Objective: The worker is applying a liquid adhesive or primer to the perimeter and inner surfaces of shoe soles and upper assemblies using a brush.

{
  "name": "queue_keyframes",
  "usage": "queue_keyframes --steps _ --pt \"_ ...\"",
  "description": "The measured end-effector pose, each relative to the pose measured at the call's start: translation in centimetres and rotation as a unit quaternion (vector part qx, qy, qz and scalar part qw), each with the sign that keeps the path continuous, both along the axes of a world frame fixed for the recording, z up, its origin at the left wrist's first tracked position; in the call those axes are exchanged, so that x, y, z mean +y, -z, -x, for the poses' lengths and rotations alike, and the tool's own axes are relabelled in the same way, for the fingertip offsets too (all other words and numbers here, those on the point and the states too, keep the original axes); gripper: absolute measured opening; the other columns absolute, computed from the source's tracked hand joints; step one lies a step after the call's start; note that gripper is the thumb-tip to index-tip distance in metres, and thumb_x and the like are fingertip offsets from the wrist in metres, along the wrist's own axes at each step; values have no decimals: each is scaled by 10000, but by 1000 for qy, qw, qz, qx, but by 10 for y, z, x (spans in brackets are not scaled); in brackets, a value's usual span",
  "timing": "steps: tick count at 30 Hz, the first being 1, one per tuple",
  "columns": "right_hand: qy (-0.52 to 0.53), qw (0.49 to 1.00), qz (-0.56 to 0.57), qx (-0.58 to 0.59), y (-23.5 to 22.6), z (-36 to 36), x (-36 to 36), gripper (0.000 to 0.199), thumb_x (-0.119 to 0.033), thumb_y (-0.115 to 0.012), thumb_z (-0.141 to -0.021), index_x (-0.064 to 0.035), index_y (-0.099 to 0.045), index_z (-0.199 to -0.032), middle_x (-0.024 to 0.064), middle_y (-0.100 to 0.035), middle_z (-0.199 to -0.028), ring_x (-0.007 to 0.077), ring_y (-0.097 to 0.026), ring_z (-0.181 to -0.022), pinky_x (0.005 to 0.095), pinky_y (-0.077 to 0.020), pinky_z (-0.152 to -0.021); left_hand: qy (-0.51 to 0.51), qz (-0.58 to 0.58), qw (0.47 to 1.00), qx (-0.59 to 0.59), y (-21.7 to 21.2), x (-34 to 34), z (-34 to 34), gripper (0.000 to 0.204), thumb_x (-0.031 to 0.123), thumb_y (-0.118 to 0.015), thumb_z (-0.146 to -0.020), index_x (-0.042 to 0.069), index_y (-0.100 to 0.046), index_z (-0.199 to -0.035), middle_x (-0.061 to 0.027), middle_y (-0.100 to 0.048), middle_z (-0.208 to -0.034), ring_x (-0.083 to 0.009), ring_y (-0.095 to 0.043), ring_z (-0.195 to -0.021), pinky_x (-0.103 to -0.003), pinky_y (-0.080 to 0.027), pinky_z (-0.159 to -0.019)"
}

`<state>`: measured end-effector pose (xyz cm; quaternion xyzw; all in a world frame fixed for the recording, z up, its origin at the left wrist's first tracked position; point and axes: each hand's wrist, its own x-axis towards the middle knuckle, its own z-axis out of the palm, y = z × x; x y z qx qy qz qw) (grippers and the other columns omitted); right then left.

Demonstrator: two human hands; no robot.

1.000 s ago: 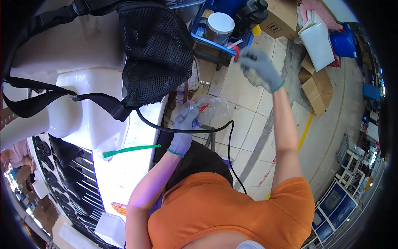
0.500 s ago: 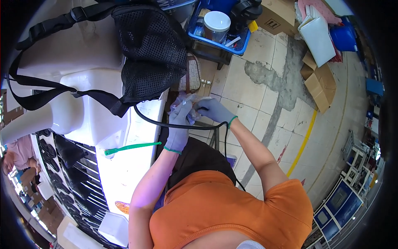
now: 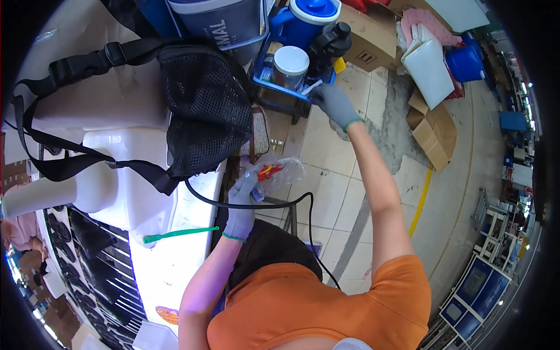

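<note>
My left hand (image 3: pixel 240 201), in a pale grey glove with a green cuff, is closed on a clear plastic bag (image 3: pixel 286 175). Small red and yellow pieces (image 3: pixel 270 171) show at the bag's mouth, beside my fingertips. My right hand (image 3: pixel 337 105), gloved the same way, reaches out to the near right corner of a blue basket (image 3: pixel 284 90). Its fingertips are beside a flat white strip (image 3: pixel 310 88) there; how they are bent is hidden. In the basket stand a jar with a white lid (image 3: pixel 291 60), a blue jug (image 3: pixel 306 26) and a black bottle (image 3: pixel 331 44).
A black mesh bag (image 3: pixel 204 108) with straps rests on white plastic forms at the left. A black cable (image 3: pixel 256 206) loops across past my left wrist. A green strip (image 3: pixel 181 234) lies on the white surface. Cardboard boxes (image 3: pixel 434 131) stand on the tiled floor.
My right hand has left the plastic bag and moved forward and right to the basket. The left hand still holds the bag, whose red and yellow pieces now show. The view has shifted.
</note>
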<state>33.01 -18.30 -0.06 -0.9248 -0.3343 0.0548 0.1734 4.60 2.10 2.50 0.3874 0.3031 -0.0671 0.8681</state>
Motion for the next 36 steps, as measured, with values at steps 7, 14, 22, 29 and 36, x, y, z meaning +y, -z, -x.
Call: queue_keyframes --steps 7,14,22,29,36 --pt "-76 941 317 -88 73 -63 29 187 -126 -553 -812 -100 -729 -869 148 -697 -897 298 -673 -836 396 -535 -739 -31 -12 999 21 0 -12 3 259 203 -568 -952 18 -669 -1102 21 -558 -673 -62 -488 -627 -212 -381 -607" --pt "-77 937 338 -41 73 -71 48 188 -136 -557 -811 -78 -727 -863 153 -704 -915 308 -683 -858 401 -541 -735 -55 -24 997 49 6 -2 6 253 170 -588 -936 29 -678 -1127 60 -530 -733 -42 -474 -651 -199 -383 -631" --pt "-103 952 289 3 83 -84 28 210 -173 -546 -835 -69 -725 -875 178 -689 -967 331 -669 -895 402 -533 -765 -26 -19 998 60 6 -3 9 262 181 -583 -941 37 -668 -1143 46 -514 -685 -53 -471 -624 -204 -405 -624" --pt "-144 922 358 10 65 -77 39 246 -237 -570 -856 -95 -729 -978 152 -688 -1024 299 -661 -952 386 -519 -819 -34 -33 998 44 13 -4 15 230 207 -570 -951 47 -679 -1075 60 -483 -670 -33 -443 -615 -192 -343 -566" --pt "-51 980 164 105 40 -76 23 251 -209 -629 -731 -49 -689 -916 203 -673 -964 362 -641 -914 426 -509 -821 -7 -43 998 41 21 -6 18 271 254 -556 -961 55 -676 -1100 67 -455 -667 -37 -406 -597 -188 -315 -548"
